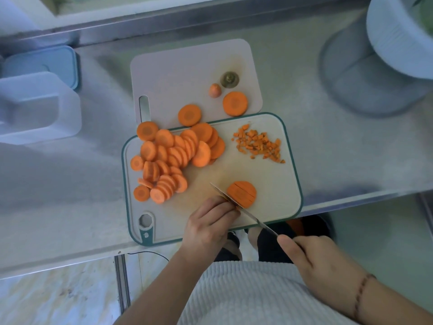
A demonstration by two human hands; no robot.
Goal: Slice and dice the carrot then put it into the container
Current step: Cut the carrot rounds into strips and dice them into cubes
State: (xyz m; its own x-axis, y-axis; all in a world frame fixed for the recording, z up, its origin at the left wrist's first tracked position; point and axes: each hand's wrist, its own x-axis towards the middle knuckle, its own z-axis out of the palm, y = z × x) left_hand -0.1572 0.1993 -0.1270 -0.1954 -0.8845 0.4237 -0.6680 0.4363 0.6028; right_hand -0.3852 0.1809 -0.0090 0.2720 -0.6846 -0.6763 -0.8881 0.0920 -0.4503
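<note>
A round carrot slice (242, 193), scored by several parallel cuts, lies near the front of the green-rimmed cutting board (276, 184). My right hand (321, 261) grips the handle of a knife (236, 204) whose blade crosses the slice's left edge. My left hand (210, 221) has curled fingers steadying the slice from the left. A heap of carrot slices (173, 158) covers the board's left half. Diced carrot (259, 144) sits at its back right. The clear container (37, 106) stands far left on the counter.
A second pale cutting board (178, 73) lies behind, with two carrot slices (235, 103), a carrot tip (214, 90) and a carrot top end (229, 79). A blue lid (46, 64) lies behind the container. A round pale appliance (379, 66) stands back right. The counter edge runs close to me.
</note>
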